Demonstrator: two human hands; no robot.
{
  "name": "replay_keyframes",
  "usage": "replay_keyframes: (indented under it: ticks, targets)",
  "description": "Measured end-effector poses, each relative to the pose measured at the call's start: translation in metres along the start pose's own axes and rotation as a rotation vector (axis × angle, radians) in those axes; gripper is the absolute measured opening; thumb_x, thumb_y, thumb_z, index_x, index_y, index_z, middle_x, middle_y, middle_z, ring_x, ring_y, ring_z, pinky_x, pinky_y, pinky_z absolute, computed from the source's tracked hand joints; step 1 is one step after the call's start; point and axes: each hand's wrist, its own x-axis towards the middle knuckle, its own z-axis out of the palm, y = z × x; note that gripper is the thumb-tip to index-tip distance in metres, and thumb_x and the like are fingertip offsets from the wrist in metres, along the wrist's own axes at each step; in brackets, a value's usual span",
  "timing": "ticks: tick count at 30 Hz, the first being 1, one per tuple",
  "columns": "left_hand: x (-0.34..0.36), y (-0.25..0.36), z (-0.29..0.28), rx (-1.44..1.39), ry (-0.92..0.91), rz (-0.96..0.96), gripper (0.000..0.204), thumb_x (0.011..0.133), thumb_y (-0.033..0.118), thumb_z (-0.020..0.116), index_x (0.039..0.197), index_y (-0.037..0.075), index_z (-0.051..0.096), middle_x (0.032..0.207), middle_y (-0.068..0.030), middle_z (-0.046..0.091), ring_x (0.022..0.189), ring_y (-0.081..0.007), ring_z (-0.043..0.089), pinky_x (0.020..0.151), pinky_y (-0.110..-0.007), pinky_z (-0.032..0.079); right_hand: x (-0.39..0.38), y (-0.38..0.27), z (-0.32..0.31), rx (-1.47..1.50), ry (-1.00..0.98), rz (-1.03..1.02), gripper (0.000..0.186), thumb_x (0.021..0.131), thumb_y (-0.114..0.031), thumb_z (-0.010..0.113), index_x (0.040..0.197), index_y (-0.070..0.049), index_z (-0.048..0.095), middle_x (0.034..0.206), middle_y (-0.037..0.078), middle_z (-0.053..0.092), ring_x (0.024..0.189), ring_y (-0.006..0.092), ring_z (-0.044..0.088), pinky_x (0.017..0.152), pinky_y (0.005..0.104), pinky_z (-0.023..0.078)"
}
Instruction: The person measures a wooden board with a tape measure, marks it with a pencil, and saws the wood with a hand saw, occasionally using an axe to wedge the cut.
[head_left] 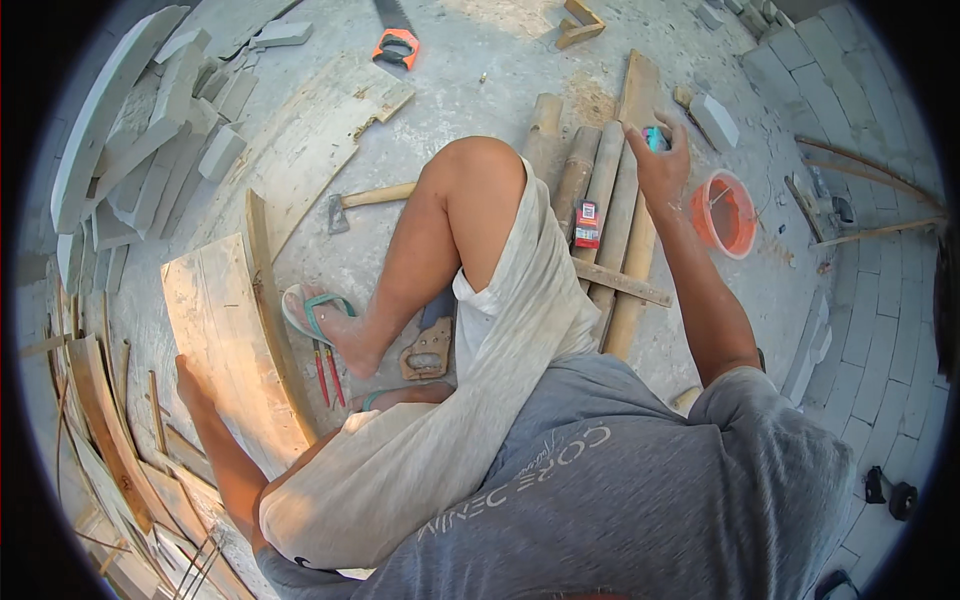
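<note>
Dusty concrete (pixel 470 115) spreads around the seated person, a grey block wall (pixel 880 340) off to the right. At the person's left is the board (pixel 225 330), a plank (pixel 266 310) on edge along its right side. The left hand (pixel 188 382) meets its outer edge — whether the fingers clamp there, I cannot tell. Raised beside the timbers (pixel 603 175), the right hand (pixel 662 172) has thumb and fingers apart around a small teal thing (pixel 654 138); contact is unclear from this view. The board looks stiff, dry and fairly heavy — best taken by opposite edges; the teal thing should be light enough to pinch.
</note>
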Motion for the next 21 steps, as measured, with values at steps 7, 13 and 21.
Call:
replay_keyframes:
  ticks: [7,13,21]
  targets:
    - [-0.026,0.013,0.004,-0.028,0.077,-0.008,0.072,0.092,0.053,0.065,0.131,-0.007,0.064,0.125,-0.0177,0.067,0.109,-0.0296,0.066,0.095,-0.041,0.052,-0.096,0.212,-0.034,-0.467,0.133,0.243,0.064,0.074,-0.038,0.09,0.12,0.0,0.066,0.114,0.021,0.067,0.106,0.0353,0.064,0.095,0.0462,0.049]
    - [-0.024,0.003,0.022,0.089,0.081,0.056,0.073,0.095,0.051,0.062,0.138,-0.007,0.058,0.137,-0.018,0.062,0.12,-0.0303,0.061,0.104,-0.039,0.047,-0.121,0.243,-0.057,-0.475,0.068,0.253,0.061,0.08,-0.044,0.083,0.122,-0.004,0.066,0.115,0.021,0.066,0.111,0.0382,0.062,0.097,0.0491,0.048]
    - [-0.009,0.004,0.014,0.015,-0.031,0.014,0.073,0.096,0.053,0.058,0.142,-0.005,0.055,0.141,-0.0165,0.06,0.126,-0.0309,0.058,0.106,-0.041,0.046,-0.101,0.222,-0.063,-0.41,-0.131,0.363,0.057,0.095,-0.047,0.065,0.135,-0.006,0.064,0.134,0.023,0.062,0.129,0.0387,0.056,0.108,0.0489,0.042]
